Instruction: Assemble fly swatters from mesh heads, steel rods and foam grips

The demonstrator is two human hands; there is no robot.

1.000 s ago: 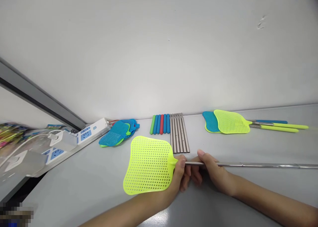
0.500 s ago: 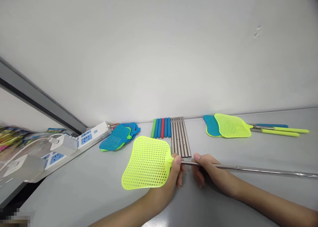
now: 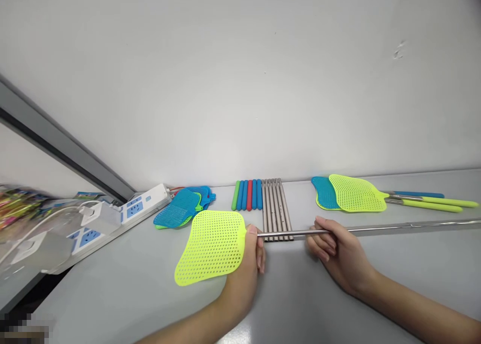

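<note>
A fly swatter with a yellow-green perforated head (image 3: 212,246) is held above the grey table in both hands. My left hand (image 3: 252,256) pinches it at the neck, where the head meets the thin metal rod (image 3: 285,233). Farther along that rod, my right hand (image 3: 336,251) closes thumb and fingers round it. The rod runs out of view at the right edge, so its far end is hidden. Just behind the rod lies a row of several metal tubes (image 3: 276,203), beside a row of blue, red and green handle grips (image 3: 249,195).
Loose blue and green swatter heads (image 3: 180,208) are stacked at the left, close to a white power strip (image 3: 137,208) with plugs and cables. At the back right lie several fly swatters (image 3: 358,193) with handles pointing right. A white wall (image 3: 255,83) rises behind the table.
My right hand has slid right along the rod, farther from my left hand. The swatter head has shifted slightly left, and the rod now tilts up toward the right.
</note>
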